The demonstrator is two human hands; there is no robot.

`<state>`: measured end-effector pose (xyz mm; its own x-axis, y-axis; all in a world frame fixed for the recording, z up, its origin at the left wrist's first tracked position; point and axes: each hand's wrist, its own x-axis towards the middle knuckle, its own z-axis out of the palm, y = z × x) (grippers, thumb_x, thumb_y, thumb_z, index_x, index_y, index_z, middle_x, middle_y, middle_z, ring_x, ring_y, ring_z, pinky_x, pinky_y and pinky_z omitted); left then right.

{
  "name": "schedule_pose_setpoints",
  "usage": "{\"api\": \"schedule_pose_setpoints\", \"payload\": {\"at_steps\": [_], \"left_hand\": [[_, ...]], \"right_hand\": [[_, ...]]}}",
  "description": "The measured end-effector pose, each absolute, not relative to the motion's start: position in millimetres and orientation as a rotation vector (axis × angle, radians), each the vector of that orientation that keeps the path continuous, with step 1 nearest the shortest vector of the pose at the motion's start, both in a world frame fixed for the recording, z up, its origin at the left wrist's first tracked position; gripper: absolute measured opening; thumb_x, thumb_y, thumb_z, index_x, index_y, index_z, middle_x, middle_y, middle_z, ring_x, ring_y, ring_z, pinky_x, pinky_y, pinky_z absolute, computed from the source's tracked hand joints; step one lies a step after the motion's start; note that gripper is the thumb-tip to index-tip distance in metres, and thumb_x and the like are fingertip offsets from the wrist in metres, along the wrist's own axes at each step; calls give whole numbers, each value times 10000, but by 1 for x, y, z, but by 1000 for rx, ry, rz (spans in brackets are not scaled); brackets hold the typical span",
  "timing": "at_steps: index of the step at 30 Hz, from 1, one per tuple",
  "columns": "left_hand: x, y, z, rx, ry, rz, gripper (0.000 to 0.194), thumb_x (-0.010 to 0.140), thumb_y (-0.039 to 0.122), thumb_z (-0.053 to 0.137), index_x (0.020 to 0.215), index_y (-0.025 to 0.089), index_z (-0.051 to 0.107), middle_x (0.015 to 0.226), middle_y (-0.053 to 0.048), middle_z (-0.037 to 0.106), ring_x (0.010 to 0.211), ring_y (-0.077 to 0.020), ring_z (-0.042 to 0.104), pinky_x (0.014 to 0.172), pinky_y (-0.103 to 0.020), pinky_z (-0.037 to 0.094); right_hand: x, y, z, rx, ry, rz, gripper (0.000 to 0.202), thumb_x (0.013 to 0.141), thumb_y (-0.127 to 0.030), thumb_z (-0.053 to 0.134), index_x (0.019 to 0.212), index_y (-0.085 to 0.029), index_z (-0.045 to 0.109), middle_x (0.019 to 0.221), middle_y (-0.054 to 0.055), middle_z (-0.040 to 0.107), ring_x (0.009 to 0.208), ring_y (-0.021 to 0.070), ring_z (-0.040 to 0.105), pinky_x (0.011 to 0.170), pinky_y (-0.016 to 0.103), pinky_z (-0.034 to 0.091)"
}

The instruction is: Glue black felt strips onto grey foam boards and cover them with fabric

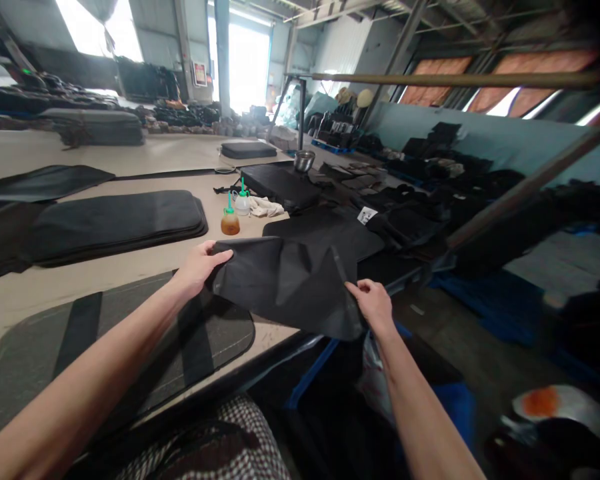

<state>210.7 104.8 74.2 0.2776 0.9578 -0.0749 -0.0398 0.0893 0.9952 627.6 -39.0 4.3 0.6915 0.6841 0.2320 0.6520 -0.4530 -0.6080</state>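
Observation:
A black sheet of leather-like material (290, 280) is stretched between my two hands over the table's front edge, its surface creased. My left hand (198, 267) pinches its left end, thumb on top. At the opposite end, my right hand (373, 303) grips the edge between thumb and fingers. Below and to the left lies a dark grey panel (135, 333) with rounded corners and two black bands across it. Just beyond the sheet stand a squeeze bottle of amber liquid (231, 223) and a clear squeeze bottle (242, 203), both with green nozzles, beside a crumpled white cloth (265, 207).
A stack of black panels (115, 220) lies on the left of the tan table (175, 150). Dark pieces (325, 230) and a metal bowl (305, 160) are on the right. A slanting post (530, 183) rises at the right, above dark piles and blue sheeting on the floor.

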Motion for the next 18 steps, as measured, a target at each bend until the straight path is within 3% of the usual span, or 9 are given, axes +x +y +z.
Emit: {"api": "schedule_pose_setpoints", "payload": {"at_steps": [3,7,14,18], "left_hand": [[196,100,81,1632,1151,1002,318,811,482,726,877,172,696,848,-13,721,756,-176,635,646,-250,479],[155,90,100,1875,1324,1057,354,890,525,623,848,178,679,818,9,675,782,-170,592,648,-228,435],[29,44,111,1638,1600,1153,483,834,605,686,1062,180,717,1006,-26,740,865,-186,642,725,-233,503],[-35,3,100,1396,1785,1157,551,768,624,746,1098,184,716,1023,-30,747,805,-162,650,665,-209,502]], "right_hand": [[609,-40,24,-2056,-1009,9,535,748,-731,594,838,-205,638,838,71,651,798,235,585,749,352,433],[577,-29,47,-1864,-1044,130,518,759,-704,651,885,-202,620,792,41,647,757,212,591,715,331,440],[490,22,52,-1417,-1237,753,611,758,-669,714,1129,-192,628,994,86,729,830,225,684,730,347,552],[435,47,36,-1242,-1346,984,554,742,-589,776,1116,-199,656,1008,73,736,853,211,683,774,337,560]]}}
